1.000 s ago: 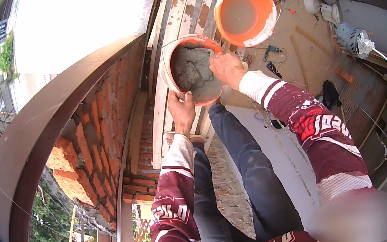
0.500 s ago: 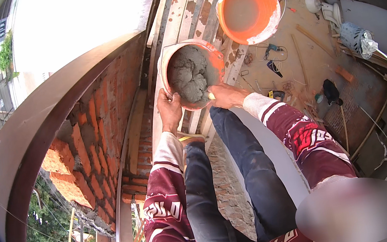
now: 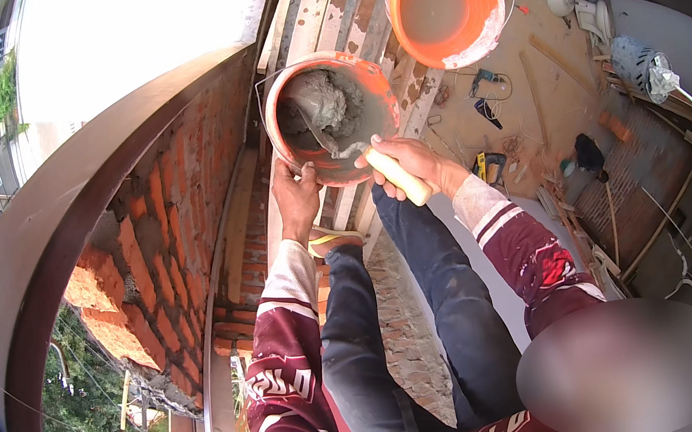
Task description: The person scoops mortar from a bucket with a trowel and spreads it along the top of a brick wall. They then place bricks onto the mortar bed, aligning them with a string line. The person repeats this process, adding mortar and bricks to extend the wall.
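Note:
An orange bucket [image 3: 377, 79] stands on the planks in front of me, holding grey mortar [image 3: 343, 97]. My left hand [image 3: 297, 198] is closed on its near left rim, thumb over the edge. In my right hand [image 3: 420, 163] is a trowel by its pale yellow handle [image 3: 396, 175], just outside the near right rim. Its bent metal neck reaches over the rim, and a lump of mortar sits on the blade, hiding most of it. Farther right, a second orange bucket [image 3: 488, 15] holds cloudy, greyish liquid [image 3: 436, 7].
Mortar-splashed wooden planks [image 3: 327, 6] lie beneath the buckets. A rough brick wall [image 3: 155, 243] with a frame rises on the left. Down on the right, the floor carries a power drill [image 3: 487, 86], loose sticks [image 3: 559, 62] and a white toilet [image 3: 594, 17].
My right hand has drawn the trowel back toward the near rim, bringing its handle and a mortar-laden blade into sight. The mortar bucket has shifted slightly left, my left hand still on it.

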